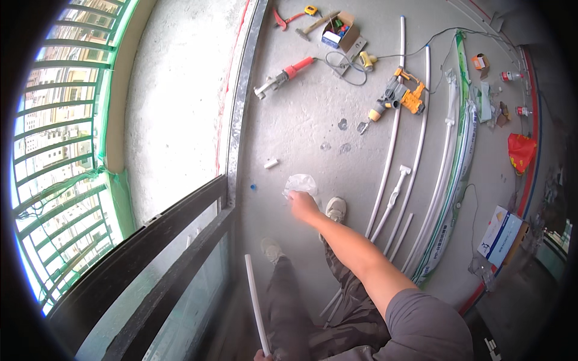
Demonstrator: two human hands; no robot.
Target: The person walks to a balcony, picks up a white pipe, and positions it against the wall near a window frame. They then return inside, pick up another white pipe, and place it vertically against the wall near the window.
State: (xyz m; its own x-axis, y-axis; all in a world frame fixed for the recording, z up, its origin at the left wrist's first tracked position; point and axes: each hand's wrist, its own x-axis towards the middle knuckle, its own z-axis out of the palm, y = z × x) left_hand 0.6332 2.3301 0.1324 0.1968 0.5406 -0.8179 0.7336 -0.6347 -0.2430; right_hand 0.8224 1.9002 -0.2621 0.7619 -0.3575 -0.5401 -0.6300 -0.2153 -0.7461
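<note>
My right hand (304, 206) reaches forward above my shoes, its fingers closed on a crumpled, see-through plastic bag (301, 183). At the bottom edge, only part of my left hand (263, 356) shows, wrapped round the lower end of a white plastic pipe (255, 298). That pipe stands upright beside my leg, close to the glass door. Ahead of the bag a short white pipe piece (271, 163) lies on the concrete floor, with a small blue cap (253, 187) to its left.
Long white pipes (415, 147) lie along the floor to my right, near a yellow drill (394, 99). Farther off are a red-handled power tool (283, 78), a hammer (316, 25) and an open box (342, 33). A dark-framed glass door (168, 253) stands close on my left.
</note>
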